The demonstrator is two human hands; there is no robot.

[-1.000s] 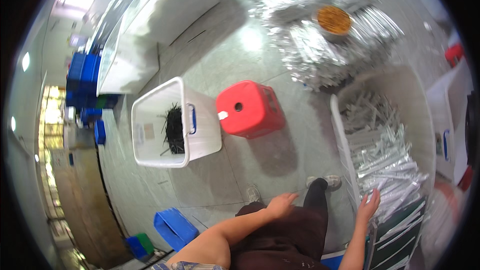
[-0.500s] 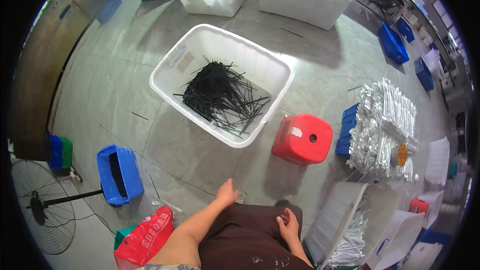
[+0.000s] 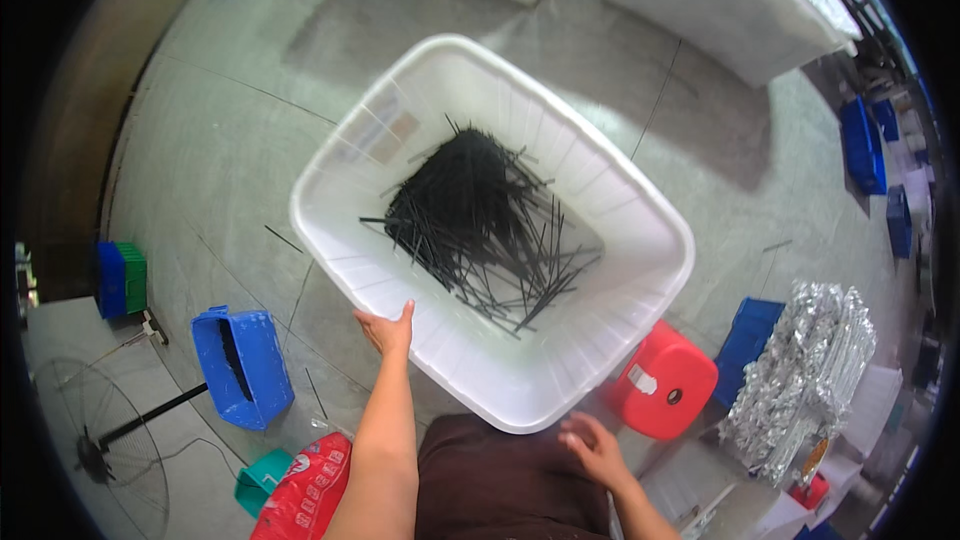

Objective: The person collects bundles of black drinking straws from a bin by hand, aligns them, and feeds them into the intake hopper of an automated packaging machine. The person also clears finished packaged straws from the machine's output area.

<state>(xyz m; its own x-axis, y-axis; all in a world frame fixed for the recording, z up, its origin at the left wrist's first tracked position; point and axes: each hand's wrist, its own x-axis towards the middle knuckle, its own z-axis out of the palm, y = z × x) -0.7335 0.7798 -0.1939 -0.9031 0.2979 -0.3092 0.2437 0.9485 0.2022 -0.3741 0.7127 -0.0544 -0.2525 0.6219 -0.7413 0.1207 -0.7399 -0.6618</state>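
A large white plastic tub (image 3: pixel 640 205) stands in front of me, holding a loose heap of thin black strips (image 3: pixel 470 195). At its near-left rim is my left hand (image 3: pixel 388 330), thumb and fingers apart; it overlaps the rim, and I cannot tell how firmly it touches. My right hand (image 3: pixel 597 448) is beside the tub's near corner, fingers spread and slightly bent, with nothing in it. Just right of that corner is a red plastic stool (image 3: pixel 668 380), partly covered by the tub's rim.
A blue bin (image 3: pixel 262 365) and a standing fan (image 3: pixel 92 455) are on the left, near a red bag (image 3: pixel 310 490). Silvery foil-like bundles (image 3: pixel 805 375) are stacked at right. Large white tubs (image 3: pixel 720 5) stand at the back; thin strips lie on the floor.
My view has come closer to the white tub, which looks larger. My left hand has moved forward from above my lap to its rim; my right hand has come up to its near corner.
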